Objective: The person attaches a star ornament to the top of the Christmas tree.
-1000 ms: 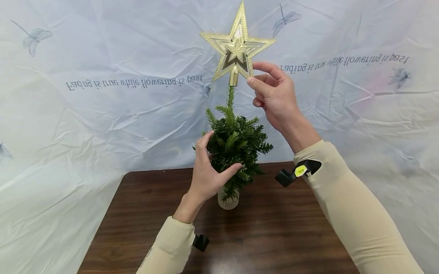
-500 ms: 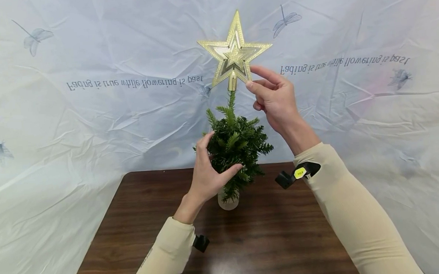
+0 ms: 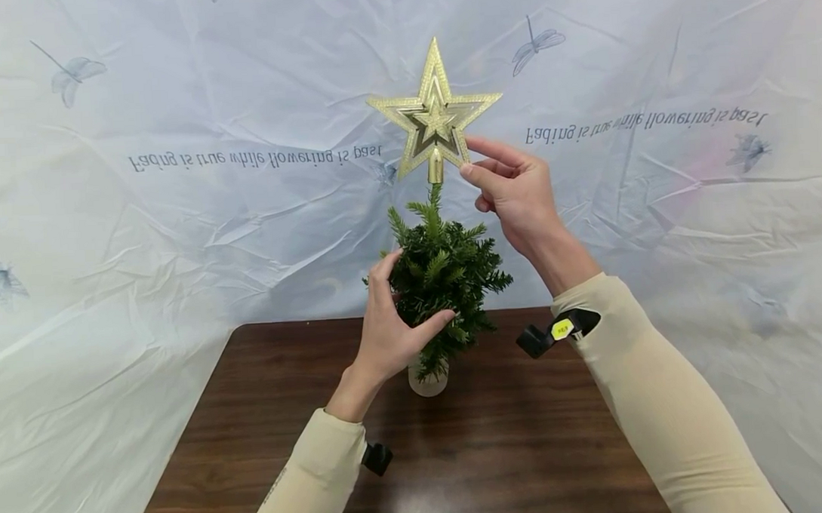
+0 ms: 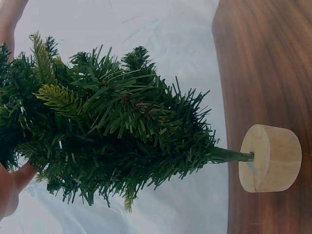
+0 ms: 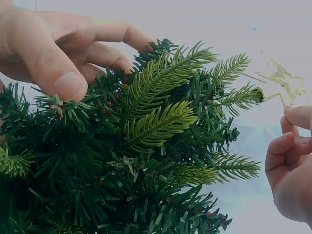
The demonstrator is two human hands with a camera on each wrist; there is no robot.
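Note:
A small artificial Christmas tree (image 3: 452, 274) stands upright on a round pale wooden base (image 4: 279, 158). My left hand (image 3: 389, 329) holds it from the left, thumb in front and fingers curved round the far side of the branches. Between thumb and fingers of my right hand (image 3: 521, 196) is the lower right point of a gold star topper (image 3: 436, 121). The star is upright, its socket (image 3: 436, 166) over the tip of the top sprig (image 3: 435, 195). In the right wrist view the star (image 5: 287, 80) looks washed out.
The tree stands near the far edge of a dark brown wooden table (image 3: 526, 434). Behind it hangs a wrinkled white curtain (image 3: 281, 238) with printed dragonflies and lettering. A black camera mount (image 3: 556, 331) sits on the right wrist.
The right hand has brought the star down and slightly left, and the socket now covers more of the top sprig. The left hand and tree have stayed in place.

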